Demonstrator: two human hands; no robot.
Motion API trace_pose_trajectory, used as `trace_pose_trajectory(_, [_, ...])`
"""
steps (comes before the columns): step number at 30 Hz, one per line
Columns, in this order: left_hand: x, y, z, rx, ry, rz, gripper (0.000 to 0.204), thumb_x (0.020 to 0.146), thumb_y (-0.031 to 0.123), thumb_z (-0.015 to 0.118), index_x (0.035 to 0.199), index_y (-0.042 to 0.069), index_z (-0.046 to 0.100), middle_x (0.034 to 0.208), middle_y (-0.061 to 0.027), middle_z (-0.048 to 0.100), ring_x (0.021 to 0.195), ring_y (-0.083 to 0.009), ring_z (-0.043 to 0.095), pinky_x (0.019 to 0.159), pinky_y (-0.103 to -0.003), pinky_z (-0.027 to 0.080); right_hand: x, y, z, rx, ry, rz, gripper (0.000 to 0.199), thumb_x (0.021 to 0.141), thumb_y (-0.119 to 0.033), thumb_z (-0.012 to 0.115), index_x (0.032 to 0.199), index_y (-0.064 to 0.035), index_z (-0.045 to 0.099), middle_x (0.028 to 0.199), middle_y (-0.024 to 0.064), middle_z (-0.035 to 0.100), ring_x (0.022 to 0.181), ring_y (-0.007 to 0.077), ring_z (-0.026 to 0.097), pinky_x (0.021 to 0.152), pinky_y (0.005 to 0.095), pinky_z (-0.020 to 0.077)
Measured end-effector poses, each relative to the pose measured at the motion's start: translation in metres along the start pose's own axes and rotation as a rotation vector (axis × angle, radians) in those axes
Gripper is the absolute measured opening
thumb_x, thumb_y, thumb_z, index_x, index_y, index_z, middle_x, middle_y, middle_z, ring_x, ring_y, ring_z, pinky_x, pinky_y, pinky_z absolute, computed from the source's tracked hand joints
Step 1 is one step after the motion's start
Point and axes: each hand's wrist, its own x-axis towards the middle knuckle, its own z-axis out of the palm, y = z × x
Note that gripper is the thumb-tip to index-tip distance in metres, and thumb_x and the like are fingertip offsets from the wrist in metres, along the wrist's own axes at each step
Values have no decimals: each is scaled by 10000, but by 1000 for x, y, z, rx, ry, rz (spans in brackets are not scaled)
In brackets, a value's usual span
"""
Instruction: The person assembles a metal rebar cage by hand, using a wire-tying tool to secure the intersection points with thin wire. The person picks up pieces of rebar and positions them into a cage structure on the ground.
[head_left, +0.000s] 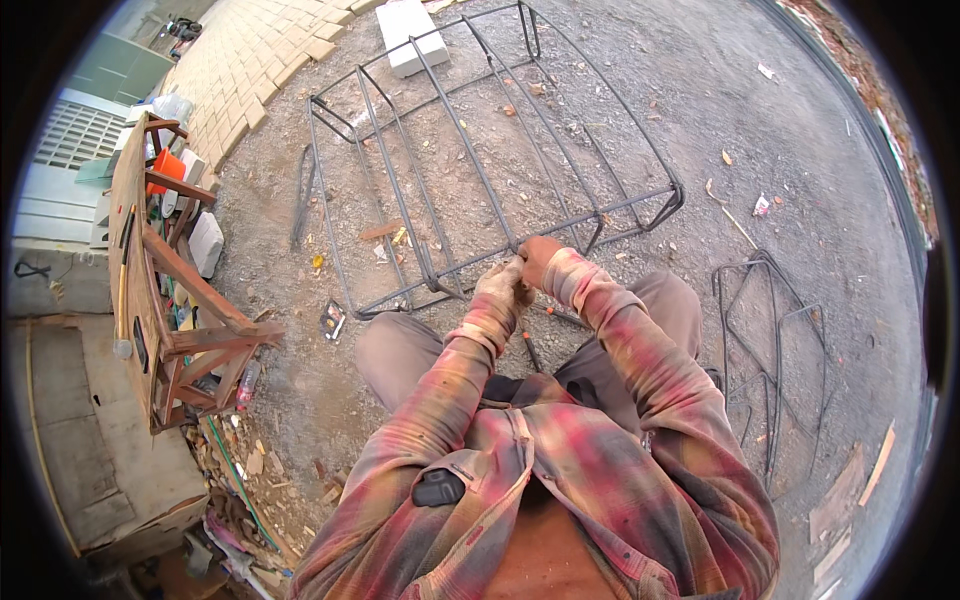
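Observation:
In front of my crossed legs stands a frame of dark steel reinforcing bars (470, 150), its long bars joined by bent cross-hoops. My left hand (503, 282), which looks gloved or dusty, is closed at the frame's near bar. Against it, my right hand (540, 259) is closed at the same joint, its fingers pinched together. What the fingers hold is too small or hidden to make out. Just below the hands, two dark handles with orange bands (531, 352) spread apart like those of pincers; their head is hidden, and I cannot tell whether a hand grips them.
A pale block (412, 38) sits at the frame's far end. More bent steel bars (770, 345) lie to my right. On the left is a tipped wooden table (140, 270) with a hammer (122, 330) against it. Scraps litter the gravel, and stacked paving (260, 60) lies beyond.

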Motion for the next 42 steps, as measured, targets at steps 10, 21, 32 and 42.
trace_pose_trajectory(10, [-4, 25, -6, 645, -33, 279, 160, 818, 153, 590, 701, 49, 557, 566, -19, 506, 439, -111, 463, 407, -254, 338, -7, 2, -14, -90, 203, -141, 225, 740, -109, 546, 918, -116, 682, 909, 172, 637, 870, 350, 600, 798, 410, 478])
trace_pose_trajectory(21, [-11, 40, 1, 712, 68, 243, 215, 815, 258, 642, 754, 56, 599, 584, -18, 534, 416, -93, 440, 367, -260, 332, -15, 12, 105, 880, 281, -19, 278, 764, -264, 612, 940, -53, 655, 818, 151, 646, 800, 294, 627, 726, 367, 473])
trace_pose_trajectory(32, [-12, 31, -3, 300, -45, -176, 238, 858, 364, 587, 887, 128, 569, 730, 34, 558, 635, -115, 544, 543, -307, 418, -27, 76, 191, -151, 17, 627, 776, 680, -485, 689, 1297, -164, 344, 1280, 145, 379, 1231, 333, 337, 939, 550, 284])
trace_pose_trajectory(42, [-24, 34, 21, 1536, 298, 580, 284, 766, 360, 627, 838, 88, 663, 779, -136, 645, 770, -283, 632, 692, -344, 480, -16, 84, 223, -158, -76, 438, 542, 757, -507, 617, 1167, -204, 434, 1161, 132, 453, 1115, 309, 462, 857, 531, 381])
